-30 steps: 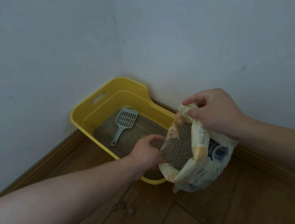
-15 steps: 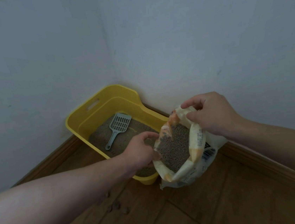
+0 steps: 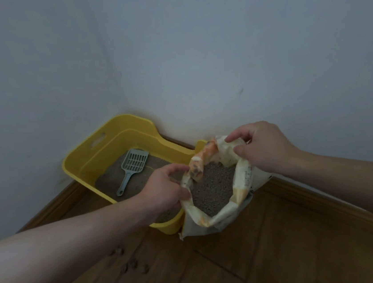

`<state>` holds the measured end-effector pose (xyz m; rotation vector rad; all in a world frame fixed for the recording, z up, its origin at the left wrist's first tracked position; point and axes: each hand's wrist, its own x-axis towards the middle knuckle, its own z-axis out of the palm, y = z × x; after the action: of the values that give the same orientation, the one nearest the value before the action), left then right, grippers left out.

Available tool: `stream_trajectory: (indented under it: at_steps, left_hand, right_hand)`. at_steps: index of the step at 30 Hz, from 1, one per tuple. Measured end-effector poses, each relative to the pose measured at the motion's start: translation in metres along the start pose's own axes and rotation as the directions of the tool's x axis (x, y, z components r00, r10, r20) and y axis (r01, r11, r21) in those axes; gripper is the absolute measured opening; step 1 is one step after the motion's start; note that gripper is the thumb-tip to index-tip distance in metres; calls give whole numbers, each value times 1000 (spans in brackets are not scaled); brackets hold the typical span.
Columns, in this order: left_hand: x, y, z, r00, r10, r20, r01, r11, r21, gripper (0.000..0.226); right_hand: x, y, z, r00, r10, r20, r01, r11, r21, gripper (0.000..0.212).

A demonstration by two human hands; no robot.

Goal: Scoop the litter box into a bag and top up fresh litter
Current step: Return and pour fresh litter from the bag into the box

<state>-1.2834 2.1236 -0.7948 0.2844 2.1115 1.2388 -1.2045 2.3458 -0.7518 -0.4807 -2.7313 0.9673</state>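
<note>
Yellow plastic, high-walled and with a slot handle cut in its far end, the litter box [image 3: 116, 144] sits on the brown wooden plank floor [image 3: 264, 260], pushed into the corner where the two pale walls [image 3: 216, 44] meet. Inside it is a flat bed of sandy-grey litter [image 3: 109, 185]. The grey slotted plastic scoop [image 3: 132, 168] lies on top of that litter, its head toward the far end and its handle pointing at the box's near left edge.

At the near right corner of the box is the cream-and-orange plastic litter bag [image 3: 222, 216], so close that it hides that corner from me. Its mouth is rolled down and spread wide, and grey granules [image 3: 211, 187] fill it almost to the roll. Whether its base bears on the floor I cannot tell.

Both my hands are on the bag. My left hand [image 3: 163, 190] has fingers and thumb curled round the left side of the rolled rim, over the box's near end. My right hand [image 3: 265, 146] pinches the far right of the rim between thumb and fingers — the two hands hold the mouth open between them.

A wooden skirting board [image 3: 55, 202] runs along the foot of each wall. A few small brown lumps [image 3: 132, 262] lie on the floor, near the box's near side, just below my left forearm.
</note>
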Motion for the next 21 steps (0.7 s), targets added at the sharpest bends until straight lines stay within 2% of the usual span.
stream_trajectory:
  at_steps: [21]
  left_hand:
    - [2,25,47,978,204,-31,-198,970,142,50]
  right_hand:
    - [-27,71,-35,998,43,47,-41,998,-52,31]
